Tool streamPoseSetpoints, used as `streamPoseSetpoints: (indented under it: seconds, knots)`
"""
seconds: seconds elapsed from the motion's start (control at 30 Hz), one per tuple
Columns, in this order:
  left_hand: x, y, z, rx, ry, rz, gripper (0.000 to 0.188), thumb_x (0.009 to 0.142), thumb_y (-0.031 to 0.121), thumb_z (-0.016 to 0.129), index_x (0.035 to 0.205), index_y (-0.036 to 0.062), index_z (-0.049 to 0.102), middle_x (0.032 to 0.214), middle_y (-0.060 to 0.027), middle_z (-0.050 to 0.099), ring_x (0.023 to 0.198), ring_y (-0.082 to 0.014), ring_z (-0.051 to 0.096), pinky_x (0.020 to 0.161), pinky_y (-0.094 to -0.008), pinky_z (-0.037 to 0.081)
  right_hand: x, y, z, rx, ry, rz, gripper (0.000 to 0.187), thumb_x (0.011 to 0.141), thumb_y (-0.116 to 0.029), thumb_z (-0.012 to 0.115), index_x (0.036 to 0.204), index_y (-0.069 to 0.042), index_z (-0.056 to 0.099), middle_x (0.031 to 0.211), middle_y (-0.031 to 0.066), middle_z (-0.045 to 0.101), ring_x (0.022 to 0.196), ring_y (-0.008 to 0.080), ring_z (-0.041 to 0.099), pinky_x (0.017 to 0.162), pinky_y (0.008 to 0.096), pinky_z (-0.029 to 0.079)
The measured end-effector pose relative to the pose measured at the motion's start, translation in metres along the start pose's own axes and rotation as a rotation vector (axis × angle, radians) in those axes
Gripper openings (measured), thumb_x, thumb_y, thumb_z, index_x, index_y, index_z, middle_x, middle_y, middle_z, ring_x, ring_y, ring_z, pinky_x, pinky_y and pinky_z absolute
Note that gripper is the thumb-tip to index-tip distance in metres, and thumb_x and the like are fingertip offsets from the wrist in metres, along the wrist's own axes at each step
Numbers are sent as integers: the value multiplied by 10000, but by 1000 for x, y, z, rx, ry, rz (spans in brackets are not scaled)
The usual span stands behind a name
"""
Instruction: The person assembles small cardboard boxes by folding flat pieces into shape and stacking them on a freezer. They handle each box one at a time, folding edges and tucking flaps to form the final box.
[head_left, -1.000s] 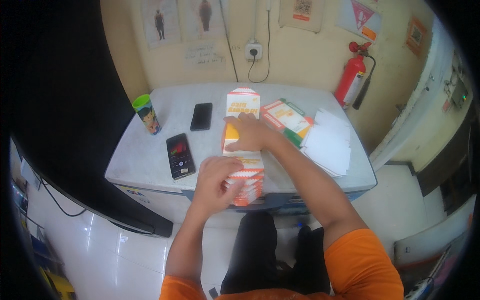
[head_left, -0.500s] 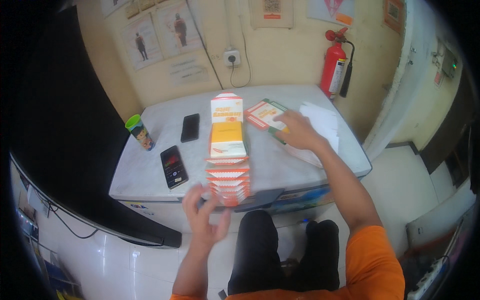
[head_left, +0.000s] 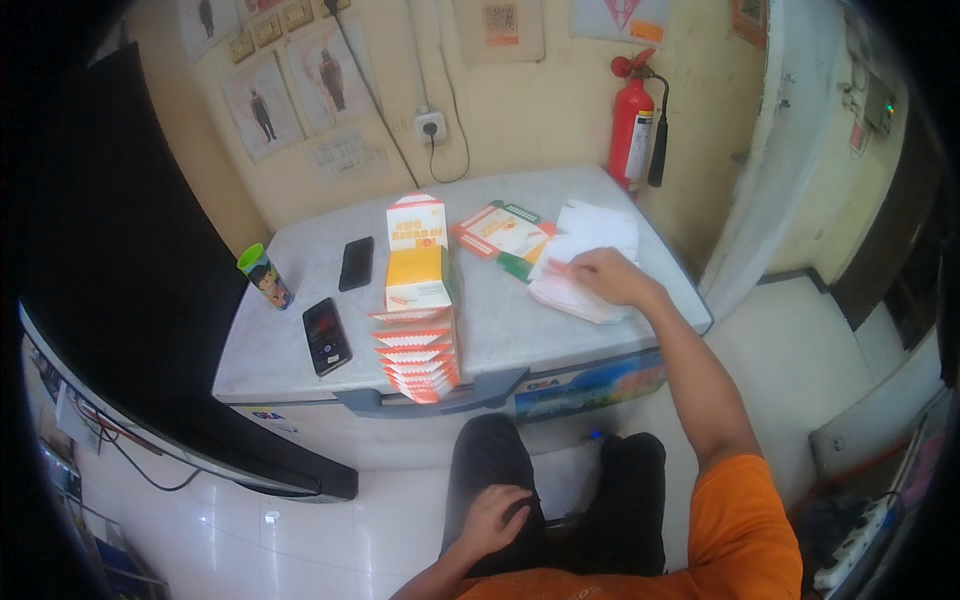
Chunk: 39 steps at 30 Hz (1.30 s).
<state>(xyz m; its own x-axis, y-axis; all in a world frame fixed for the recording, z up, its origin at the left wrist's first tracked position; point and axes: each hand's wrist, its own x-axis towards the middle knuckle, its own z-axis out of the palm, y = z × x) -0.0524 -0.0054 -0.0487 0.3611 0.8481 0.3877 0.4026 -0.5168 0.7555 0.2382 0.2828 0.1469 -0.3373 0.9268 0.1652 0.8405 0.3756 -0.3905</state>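
My left hand (head_left: 493, 517) lies flat on my left thigh, holding nothing. Above the white paper pieces (head_left: 598, 230) on the right of the white chest lid, my right hand (head_left: 612, 277) has its fingertips pinched together; a pale orange blur at the tips hides what they hold, if anything. Just left of those pieces lies a flat carton (head_left: 505, 228), white, orange and green. A row of folded cartons (head_left: 415, 350), white with orange edges, runs down the middle to the front edge. Behind it stands a yellow-and-white carton (head_left: 416, 272) with an upright printed flap.
Two dark phones, one farther (head_left: 356, 263) and one nearer (head_left: 326, 336), lie left of the cartons. A green-rimmed cup (head_left: 265, 276) stands at the lid's left edge. A red fire extinguisher (head_left: 630, 130) is by the back wall, near a plugged socket (head_left: 430, 127).
My left hand has gone from beside the folded cartons down onto my thigh. My right hand has moved off the flat carton onto the white pieces. The whole view has shifted slightly.
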Motion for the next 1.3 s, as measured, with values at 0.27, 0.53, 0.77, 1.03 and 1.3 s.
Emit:
streamPoseSetpoints:
  seconds: [0.27,0.53,0.77,1.03,1.3]
  knots:
    - [38,37,4,73,196,197,492,826,175,773,1274,73,596,1261,-180,610,1187,-381,576,982,-469,462,-185,-78,-37,598,408,132,283,1024,-64,445,1229,-33,638,992,196,662,979,317,694,810,410,532]
    - [91,83,56,-73,-44,404,1027,826,438,798,1551,-7,222,1549,-298,329,1460,-443,311,1191,-534,256,-305,-100,-3,621,-3,41,304,996,-85,534,1290,-20,575,1006,217,687,866,359,705,788,379,544]
    - [77,58,84,-260,-480,-53,496,937,393,677,1230,-3,615,1122,-262,667,1046,-415,649,894,-494,502,-285,-63,35,294,-180,-5,168,953,-101,581,1113,-61,615,924,212,684,810,432,654,711,475,522]
    - [111,-1,105,-122,-441,-164,290,940,248,631,1146,50,680,1030,-246,694,965,-429,664,839,-478,522,-228,-23,124,125,268,-155,197,884,-197,687,902,-45,563,842,174,615,852,421,571,783,503,414]
    - [127,-15,147,-366,-672,-138,435,889,261,691,1212,26,518,1087,-195,645,1008,-314,628,889,-417,492,-290,22,197,68,738,26,237,797,-116,722,782,-59,493,791,135,508,752,355,485,697,451,351]
